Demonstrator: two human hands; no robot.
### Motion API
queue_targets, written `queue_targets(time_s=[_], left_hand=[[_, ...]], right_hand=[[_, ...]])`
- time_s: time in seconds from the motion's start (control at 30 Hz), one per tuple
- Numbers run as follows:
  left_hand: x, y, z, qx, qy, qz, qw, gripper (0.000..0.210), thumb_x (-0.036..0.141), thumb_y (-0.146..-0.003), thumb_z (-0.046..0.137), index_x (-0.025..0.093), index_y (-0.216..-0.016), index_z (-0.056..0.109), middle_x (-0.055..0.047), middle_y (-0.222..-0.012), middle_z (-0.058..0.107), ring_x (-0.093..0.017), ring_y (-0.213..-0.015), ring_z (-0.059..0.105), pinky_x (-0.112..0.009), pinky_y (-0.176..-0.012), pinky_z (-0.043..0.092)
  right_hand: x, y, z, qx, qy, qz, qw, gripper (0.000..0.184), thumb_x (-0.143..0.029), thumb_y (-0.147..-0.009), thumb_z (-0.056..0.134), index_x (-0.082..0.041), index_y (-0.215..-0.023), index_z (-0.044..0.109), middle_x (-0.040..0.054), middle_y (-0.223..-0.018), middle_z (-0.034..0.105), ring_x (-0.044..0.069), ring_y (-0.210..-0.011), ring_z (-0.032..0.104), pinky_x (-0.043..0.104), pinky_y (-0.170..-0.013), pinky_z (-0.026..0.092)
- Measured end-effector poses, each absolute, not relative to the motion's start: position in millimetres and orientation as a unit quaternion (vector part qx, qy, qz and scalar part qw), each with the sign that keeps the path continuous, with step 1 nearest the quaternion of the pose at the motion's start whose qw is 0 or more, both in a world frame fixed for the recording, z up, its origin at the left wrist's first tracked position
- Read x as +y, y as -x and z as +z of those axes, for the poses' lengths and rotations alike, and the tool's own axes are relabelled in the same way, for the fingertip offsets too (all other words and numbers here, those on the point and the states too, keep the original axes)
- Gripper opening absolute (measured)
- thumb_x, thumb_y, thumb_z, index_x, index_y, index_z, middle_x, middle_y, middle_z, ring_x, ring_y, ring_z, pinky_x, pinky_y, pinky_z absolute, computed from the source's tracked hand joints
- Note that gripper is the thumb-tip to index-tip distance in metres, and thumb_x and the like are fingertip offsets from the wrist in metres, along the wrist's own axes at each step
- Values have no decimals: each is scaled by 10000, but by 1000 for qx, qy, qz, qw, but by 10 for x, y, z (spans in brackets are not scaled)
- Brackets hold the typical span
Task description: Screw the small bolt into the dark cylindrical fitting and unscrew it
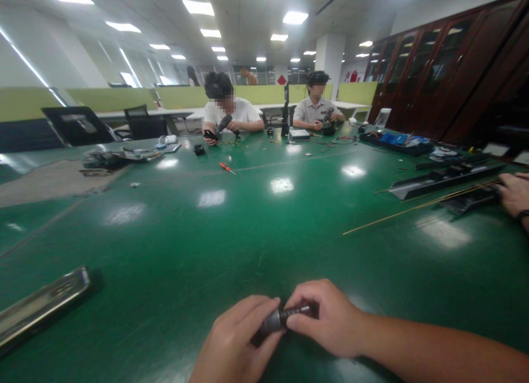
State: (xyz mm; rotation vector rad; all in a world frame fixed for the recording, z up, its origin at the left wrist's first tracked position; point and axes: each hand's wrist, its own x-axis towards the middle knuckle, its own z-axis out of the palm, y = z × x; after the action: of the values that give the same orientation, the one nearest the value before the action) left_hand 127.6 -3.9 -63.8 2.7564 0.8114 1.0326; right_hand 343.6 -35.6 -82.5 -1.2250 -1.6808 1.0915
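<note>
Low in the head view, both hands hold one small grey cylindrical part (271,322), close above the green table. My left hand (242,339) is closed round its thicker grey body. The narrower dark, ridged end with its shiny metal tip points right. That end is pinched between the thumb and fingers of my right hand (326,319). Its exact kind does not show, and my left palm hides part of the body.
A long metal tray-like piece (45,303) lies at the left. An orange screwdriver (226,168) rests farther back on the green table (248,228). Thin brass-coloured rods (392,212) and dark rails (438,179) lie at right, beside another person's hand (516,193). Two people sit opposite.
</note>
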Motion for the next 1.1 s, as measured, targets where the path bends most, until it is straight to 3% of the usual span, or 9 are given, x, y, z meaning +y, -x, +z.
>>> queue_targets(time_s=[1.1], left_hand=[[-4, -1207, -612, 276, -901, 334, 28, 228, 291, -944, 580, 210, -1137, 672, -43, -985, 736, -128, -853, 725, -184, -764, 607]], right_hand=[[-355, -3425, -804, -622, 476, 478, 397, 111, -246, -809, 706, -161, -877, 728, -4, -717, 650, 131, -647, 551, 233, -612, 426]])
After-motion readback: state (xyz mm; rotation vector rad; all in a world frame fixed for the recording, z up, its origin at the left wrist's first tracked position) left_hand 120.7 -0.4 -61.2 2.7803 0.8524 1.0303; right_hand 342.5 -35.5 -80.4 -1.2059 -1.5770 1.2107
